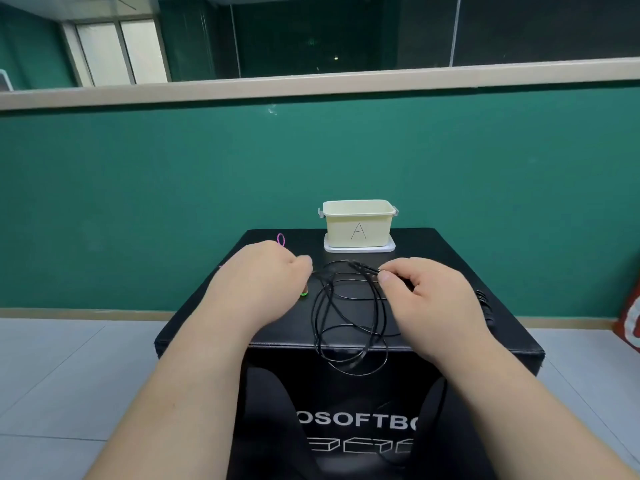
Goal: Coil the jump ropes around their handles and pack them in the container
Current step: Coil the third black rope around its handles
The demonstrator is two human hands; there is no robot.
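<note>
Count: one jump rope [362,266] lying loose, one dark coiled bundle [484,303], one container [358,230], one lid [360,249], two small elastic bands. All are on a black box that serves as the counter [433,247].

Loose rope: thin and black, in several slack loops at the middle of the counter. The nearest loops hang over the near edge and down the front face.

Bundle: at the right edge, partly behind the right wrist. Too dark to make out more.

Bands: a pink one [281,240] towards the far left corner, and a green one [304,294] just under the left hand.

Left hand [266,282]: back up, left of the rope, fingers curled under with the tips close to the strands. Cannot tell whether it grips anything.

Right hand [426,299]: back up, right of the rope. Thumb and fingers pinch the gathered strands at the far end of the loops.

Both forearms reach in over the near edge, one on either side of the hanging loops.

Container: cream, marked "A", lidless, at the middle of the far edge. It stands on the white lid. Only its inner far wall shows; the floor is out of sight.
</note>
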